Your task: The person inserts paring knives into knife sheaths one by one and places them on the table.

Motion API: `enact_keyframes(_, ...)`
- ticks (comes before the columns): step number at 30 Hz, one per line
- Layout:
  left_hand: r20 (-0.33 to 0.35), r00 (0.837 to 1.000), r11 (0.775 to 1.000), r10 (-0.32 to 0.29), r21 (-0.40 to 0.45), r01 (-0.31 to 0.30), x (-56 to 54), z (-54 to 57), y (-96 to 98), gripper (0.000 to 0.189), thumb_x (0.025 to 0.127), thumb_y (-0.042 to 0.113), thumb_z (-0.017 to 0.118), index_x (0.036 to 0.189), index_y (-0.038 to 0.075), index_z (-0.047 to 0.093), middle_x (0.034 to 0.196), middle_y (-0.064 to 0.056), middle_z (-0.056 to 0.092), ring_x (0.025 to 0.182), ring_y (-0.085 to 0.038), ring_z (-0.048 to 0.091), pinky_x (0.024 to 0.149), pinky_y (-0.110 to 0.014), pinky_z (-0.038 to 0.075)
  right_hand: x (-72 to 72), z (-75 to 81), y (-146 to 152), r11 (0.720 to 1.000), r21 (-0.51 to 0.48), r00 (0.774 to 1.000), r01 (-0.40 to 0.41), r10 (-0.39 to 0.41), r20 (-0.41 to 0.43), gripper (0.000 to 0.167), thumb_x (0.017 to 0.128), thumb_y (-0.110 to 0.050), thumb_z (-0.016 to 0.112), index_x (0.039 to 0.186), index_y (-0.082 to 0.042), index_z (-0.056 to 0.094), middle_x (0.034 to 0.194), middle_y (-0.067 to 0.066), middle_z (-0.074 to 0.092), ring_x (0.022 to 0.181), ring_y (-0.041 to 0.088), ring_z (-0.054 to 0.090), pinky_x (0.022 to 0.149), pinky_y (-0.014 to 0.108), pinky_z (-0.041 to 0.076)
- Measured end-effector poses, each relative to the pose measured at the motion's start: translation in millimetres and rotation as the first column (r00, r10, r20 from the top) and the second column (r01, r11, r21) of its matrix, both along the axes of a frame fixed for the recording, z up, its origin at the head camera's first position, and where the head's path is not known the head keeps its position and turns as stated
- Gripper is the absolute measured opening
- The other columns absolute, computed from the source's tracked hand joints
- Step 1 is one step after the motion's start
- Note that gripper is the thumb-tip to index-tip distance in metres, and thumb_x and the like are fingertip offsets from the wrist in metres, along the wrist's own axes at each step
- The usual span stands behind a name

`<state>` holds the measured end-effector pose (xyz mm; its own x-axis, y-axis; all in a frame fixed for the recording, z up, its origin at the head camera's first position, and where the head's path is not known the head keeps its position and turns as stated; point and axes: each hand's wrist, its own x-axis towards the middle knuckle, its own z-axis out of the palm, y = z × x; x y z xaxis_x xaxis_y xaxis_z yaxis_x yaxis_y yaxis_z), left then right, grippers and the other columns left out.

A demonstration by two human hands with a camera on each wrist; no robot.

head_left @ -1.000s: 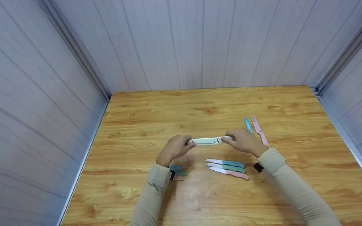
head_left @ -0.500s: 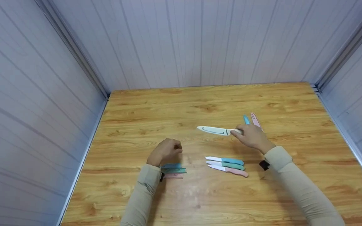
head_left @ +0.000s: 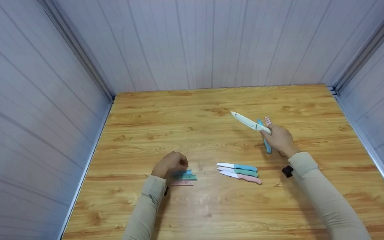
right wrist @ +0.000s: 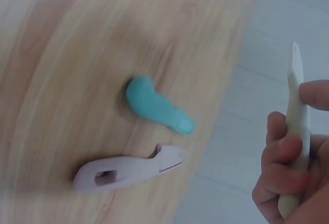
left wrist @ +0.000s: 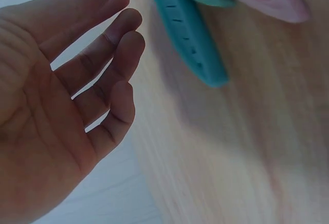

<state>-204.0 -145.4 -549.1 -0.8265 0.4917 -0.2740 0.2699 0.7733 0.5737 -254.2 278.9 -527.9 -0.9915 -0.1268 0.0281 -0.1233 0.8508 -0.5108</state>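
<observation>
My right hand [head_left: 280, 140] grips the handle of a white knife [head_left: 247, 121]; a white cover with a curved line lies along its blade. The knife is held in the air, its tip toward the far left. Below it lie a blue knife [right wrist: 157, 108] and a pink knife [right wrist: 126, 172], both partly hidden by the hand in the head view. My left hand [head_left: 170, 165] holds nothing, its fingers loosely bent. Beneath it are a blue sheath [head_left: 186, 172], a green sheath [head_left: 190, 177] and a pink sheath [head_left: 183, 183], side by side.
Three bare white-bladed knives lie in a row mid-table: one with a blue handle [head_left: 245, 167], one with a green handle [head_left: 248, 173], one with a pink handle [head_left: 250, 179]. The wooden table [head_left: 165, 120] meets pale panel walls at its back and sides.
Both hands were on the white knife; the left let go and moved back toward the sheaths. The right carried the knife to the right, over the blue and pink knives, its tip swinging away.
</observation>
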Motion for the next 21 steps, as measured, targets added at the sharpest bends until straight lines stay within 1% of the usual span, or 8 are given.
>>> enact_keyframes(2,-0.012,1.0,1.0,-0.012,-0.015,0.012,0.1,-3.1,0.7,0.008,0.088,0.009,0.066,0.092,0.01,0.073,0.088,0.001,0.066,0.081,-0.016,0.059,0.074,-0.037,0.049,-1.1,-2.4,8,0.999,-0.006,0.999,0.043,-0.042,0.012,0.037,0.096,-0.037,0.053,0.094,-0.001,0.06,0.063,0.007,0.051,0.048,0.018,0.044,0.045,0.032,0.034)
enact_keyframes(5,-0.029,0.999,0.999,-0.017,-0.044,0.016,1.2,-8.0,1.8,0.008,0.087,0.008,0.068,0.092,0.011,0.073,0.088,0.001,0.066,0.081,-0.015,0.059,0.074,-0.037,0.049,-2.0,-7.1,18,0.996,-0.016,0.995,0.093,-0.092,0.037,0.041,0.097,-0.038,0.052,0.102,0.001,0.062,0.07,0.009,0.056,0.055,0.021,0.049,0.05,0.034,0.038)
enact_keyframes(7,-0.036,0.999,0.998,-0.012,-0.063,0.01,1.7,-10.1,1.9,0.008,0.086,0.008,0.068,0.092,0.011,0.072,0.088,0.001,0.065,0.08,-0.015,0.059,0.073,-0.037,0.049,-2.9,-10.3,23,0.992,-0.026,0.991,0.124,-0.122,0.06,0.043,0.097,-0.038,0.05,0.105,0.002,0.061,0.076,0.012,0.059,0.06,0.023,0.052,0.055,0.036,0.04)
enact_keyframes(12,-0.061,0.998,0.998,-0.013,-0.06,0.009,1.7,-11.9,2.4,0.007,0.085,0.006,0.068,0.089,0.01,0.072,0.083,0.001,0.064,0.075,-0.015,0.057,0.069,-0.036,0.049,-4.9,-17.8,36,0.981,-0.033,0.977,0.192,-0.188,0.096,0.046,0.098,-0.037,0.045,0.109,0.005,0.06,0.086,0.018,0.061,0.071,0.029,0.056,0.061,0.04,0.043)
enact_keyframes(14,-0.069,0.997,0.999,-0.017,-0.052,0.014,1.9,-12.3,2.5,0.006,0.085,0.006,0.068,0.088,0.01,0.072,0.082,0.001,0.064,0.074,-0.015,0.057,0.068,-0.036,0.049,-5.1,-20.4,41,0.975,-0.035,0.971,0.22,-0.215,0.106,0.049,0.099,-0.039,0.043,0.11,0.006,0.059,0.089,0.02,0.061,0.073,0.03,0.055,0.062,0.04,0.043)
enact_keyframes(18,-0.053,0.998,0.999,-0.02,-0.044,0.018,2.5,-11.8,1.2,0.006,0.086,0.009,0.069,0.089,0.011,0.073,0.082,0.003,0.064,0.074,-0.013,0.057,0.068,-0.035,0.049,-5.7,-25.1,50,0.963,-0.039,0.957,0.267,-0.26,0.129,0.053,0.099,-0.043,0.04,0.108,0.007,0.056,0.09,0.022,0.06,0.073,0.03,0.053,0.06,0.04,0.041)
enact_keyframes(21,-0.047,0.998,0.999,-0.044,-0.031,0.043,2.8,-10.8,0.2,0.007,0.085,0.009,0.069,0.091,0.011,0.073,0.084,0.002,0.065,0.075,-0.014,0.058,0.068,-0.035,0.049,-6.9,-27.8,56,0.956,-0.029,0.947,0.292,-0.285,0.151,0.053,0.1,-0.041,0.038,0.107,0.008,0.054,0.088,0.023,0.058,0.072,0.031,0.052,0.06,0.04,0.04)
